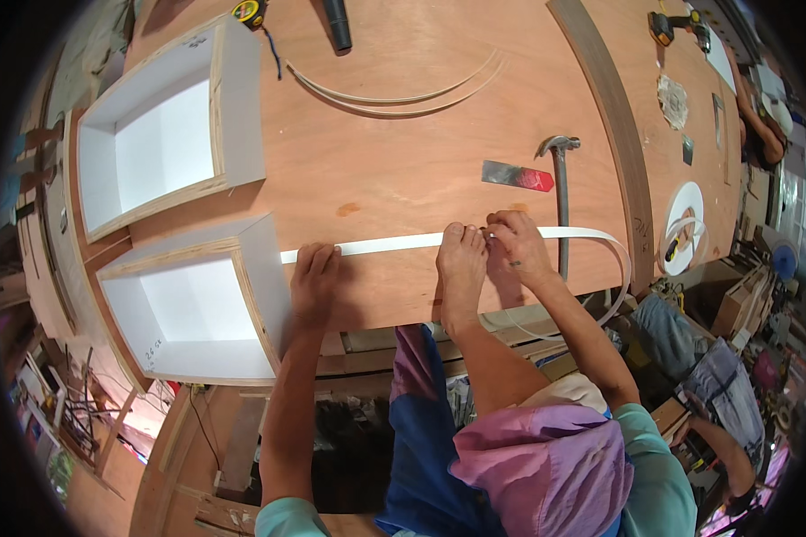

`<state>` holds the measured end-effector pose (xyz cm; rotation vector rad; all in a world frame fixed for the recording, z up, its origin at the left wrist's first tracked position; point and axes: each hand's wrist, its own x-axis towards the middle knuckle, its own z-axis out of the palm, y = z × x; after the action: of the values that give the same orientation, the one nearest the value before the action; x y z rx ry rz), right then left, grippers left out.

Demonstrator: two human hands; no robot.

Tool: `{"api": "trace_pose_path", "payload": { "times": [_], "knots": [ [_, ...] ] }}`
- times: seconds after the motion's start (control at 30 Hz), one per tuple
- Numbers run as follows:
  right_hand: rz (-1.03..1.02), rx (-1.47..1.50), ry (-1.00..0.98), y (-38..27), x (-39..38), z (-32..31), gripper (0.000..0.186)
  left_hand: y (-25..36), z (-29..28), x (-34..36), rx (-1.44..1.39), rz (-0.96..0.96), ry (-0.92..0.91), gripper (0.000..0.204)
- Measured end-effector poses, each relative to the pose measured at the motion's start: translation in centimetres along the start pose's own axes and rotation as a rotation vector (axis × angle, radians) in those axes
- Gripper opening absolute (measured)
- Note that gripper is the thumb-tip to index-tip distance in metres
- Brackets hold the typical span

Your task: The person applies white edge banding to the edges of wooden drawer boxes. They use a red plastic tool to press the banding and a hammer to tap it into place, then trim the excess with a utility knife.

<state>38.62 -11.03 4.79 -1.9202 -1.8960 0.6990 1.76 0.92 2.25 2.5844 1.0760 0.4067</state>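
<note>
White edging strip, head view: lies across the wooden tabletop, from beside the nearer white box to a loop past the right hand. Left hand: fingers together on the strip; whether they pinch cannot be told. Right hand: fingers curled at the strip (grip unclear), beside a bare foot set on it. Obstruction: claw hammer, handle crossing the strip's line.

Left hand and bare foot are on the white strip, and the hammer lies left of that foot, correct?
Not quite: the head view shows the hammer right of the bare foot. The left hand and foot are on the white strip.
</note>
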Motion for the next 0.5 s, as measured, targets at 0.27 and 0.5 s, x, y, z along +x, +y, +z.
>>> {"api": "trace_pose_path", "payload": {
  "times": [0.27,0.5],
  "knots": [
    [-0.062,-0.008,0.114,0.0,-1.4,2.2,0.027,0.1,1.1,-1.0,-0.214,-0.246,0.038,0.018],
    [0.013,0.03,0.174,-0.3,-1.1,2.7,0.027,1.1,0.1,0.1,-0.143,-0.215,0.043,0.018]
  ]
}}
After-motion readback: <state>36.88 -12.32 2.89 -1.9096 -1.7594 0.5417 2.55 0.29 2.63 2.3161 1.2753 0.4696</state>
